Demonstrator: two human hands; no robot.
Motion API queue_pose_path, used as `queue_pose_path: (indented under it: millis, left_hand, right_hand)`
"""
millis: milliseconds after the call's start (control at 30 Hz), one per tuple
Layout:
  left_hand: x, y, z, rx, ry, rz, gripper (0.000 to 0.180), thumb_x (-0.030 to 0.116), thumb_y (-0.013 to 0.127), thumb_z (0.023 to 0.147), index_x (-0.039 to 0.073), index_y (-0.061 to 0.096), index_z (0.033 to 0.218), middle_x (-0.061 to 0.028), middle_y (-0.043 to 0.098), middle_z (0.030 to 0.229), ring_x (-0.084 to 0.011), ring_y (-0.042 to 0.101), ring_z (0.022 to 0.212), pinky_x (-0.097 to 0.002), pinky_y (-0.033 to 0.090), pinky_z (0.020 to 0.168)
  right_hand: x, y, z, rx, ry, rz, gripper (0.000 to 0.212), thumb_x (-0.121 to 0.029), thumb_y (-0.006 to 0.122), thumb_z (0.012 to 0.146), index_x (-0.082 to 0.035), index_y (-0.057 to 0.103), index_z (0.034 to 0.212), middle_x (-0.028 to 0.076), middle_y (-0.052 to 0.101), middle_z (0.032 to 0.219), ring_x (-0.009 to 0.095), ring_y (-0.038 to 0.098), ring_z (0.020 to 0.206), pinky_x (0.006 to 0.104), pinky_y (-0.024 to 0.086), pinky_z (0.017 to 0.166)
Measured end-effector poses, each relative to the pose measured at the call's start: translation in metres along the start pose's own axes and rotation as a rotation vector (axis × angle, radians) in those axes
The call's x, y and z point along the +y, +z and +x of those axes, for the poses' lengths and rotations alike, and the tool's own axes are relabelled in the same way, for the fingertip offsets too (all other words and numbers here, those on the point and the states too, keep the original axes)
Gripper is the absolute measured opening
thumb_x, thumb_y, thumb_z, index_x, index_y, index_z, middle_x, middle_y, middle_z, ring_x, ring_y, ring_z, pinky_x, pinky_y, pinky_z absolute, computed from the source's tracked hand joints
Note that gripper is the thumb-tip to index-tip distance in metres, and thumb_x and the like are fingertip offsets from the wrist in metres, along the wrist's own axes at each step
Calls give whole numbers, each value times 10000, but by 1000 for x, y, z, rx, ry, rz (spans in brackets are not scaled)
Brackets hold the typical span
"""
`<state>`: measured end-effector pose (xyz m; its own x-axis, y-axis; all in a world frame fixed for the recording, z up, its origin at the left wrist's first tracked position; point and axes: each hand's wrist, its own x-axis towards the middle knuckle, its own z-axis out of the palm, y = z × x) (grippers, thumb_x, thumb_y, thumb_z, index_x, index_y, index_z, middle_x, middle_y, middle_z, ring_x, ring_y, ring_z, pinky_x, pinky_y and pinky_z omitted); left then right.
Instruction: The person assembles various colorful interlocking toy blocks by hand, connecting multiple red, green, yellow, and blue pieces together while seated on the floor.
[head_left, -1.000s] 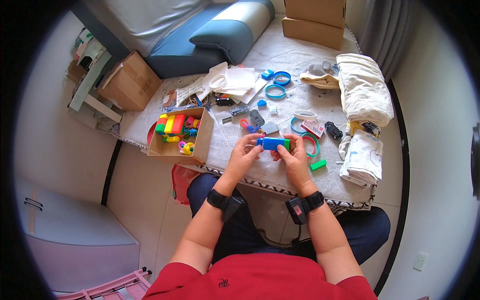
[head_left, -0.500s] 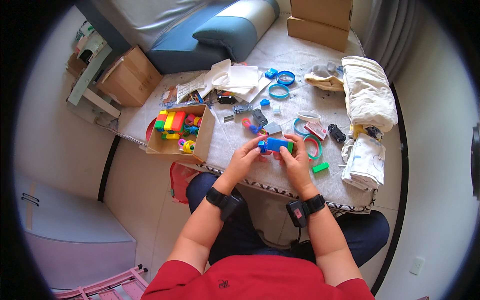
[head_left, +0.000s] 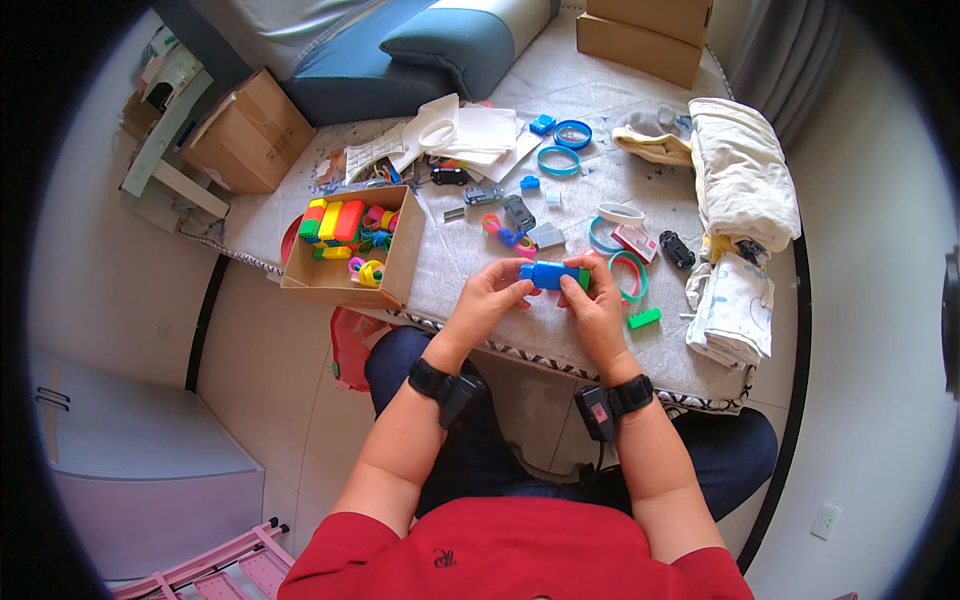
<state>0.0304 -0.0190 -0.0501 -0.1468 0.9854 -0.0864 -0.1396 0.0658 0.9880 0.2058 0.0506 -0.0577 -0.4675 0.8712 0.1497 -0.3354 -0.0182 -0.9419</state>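
Note:
Both hands hold a short stack of toy building bricks (head_left: pixel 549 275), mostly blue with a green end at the right. My left hand (head_left: pixel 488 300) pinches the blue end, and my right hand (head_left: pixel 594 302) grips the end with the green piece. Part of the stack is hidden behind my fingers. To the right of my right hand lies a loose green brick (head_left: pixel 645 319), with teal and red wristbands (head_left: pixel 640 282) just beyond the fingers. Left of my left hand, an open cardboard box (head_left: pixel 398 262) contains stacked coloured bricks (head_left: pixel 335 221) and bright bands (head_left: pixel 368 272).
On the grey-covered surface (head_left: pixel 470 335) lie toy cars (head_left: pixel 519 212), blue wristbands (head_left: pixel 559 160), white papers (head_left: pixel 485 150) and a small red-and-white box (head_left: pixel 636 240). Folded cloths (head_left: pixel 742 180) line the right side. Cushions (head_left: pixel 450 55) and large cardboard boxes (head_left: pixel 640 45) stand at the back.
The blue brick at the left end sat at an angle and now lines up with the rest of the stack. My left fingers have shifted onto it. The view has moved slightly.

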Motion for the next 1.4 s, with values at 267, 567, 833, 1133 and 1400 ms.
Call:
queue_pose_path:
  millis: [267,567,833,1133,1400]
  left_hand:
    - [2,-1,0,16,-27,-76,331,131,677,923,17,559,1210,-82,657,1069,-164,661,948,-259,542,746]
    - [0,-3,0,4,-25,-84,309,62,700,888,21,585,1172,-56,663,1017,-118,645,892,-255,548,772]
    - [-5,-4,1,18,-18,-78,285,22,704,866,18,599,1132,-46,668,986,-110,649,857,-251,548,780]
    - [2,-1,-2,-3,-48,15,266,14,697,871,-1,588,1114,-55,659,992,-118,648,858,-261,556,792]
    - [-2,-2,4,-12,-10,30,296,61,699,886,-1,570,1145,-42,648,1003,-105,631,891,-257,549,797]
  right_hand:
    - [2,1,-2,3,10,-19,156,-44,615,920,-58,579,1071,-14,559,846,57,529,689,199,438,618]
    - [2,-1,-1,-27,5,-123,158,-32,595,914,-57,608,1069,-9,587,859,59,521,688,213,430,612]
    - [2,-1,0,-61,-21,-194,165,-5,564,903,-55,602,1056,8,588,894,80,530,733,230,440,651]
    - [6,-4,1,-98,-97,-299,157,31,548,884,-35,581,1022,64,591,915,141,552,812,269,457,729]
    - [3,-3,3,-103,-43,-297,156,18,547,899,-42,569,1042,61,570,902,123,538,726,267,459,651]
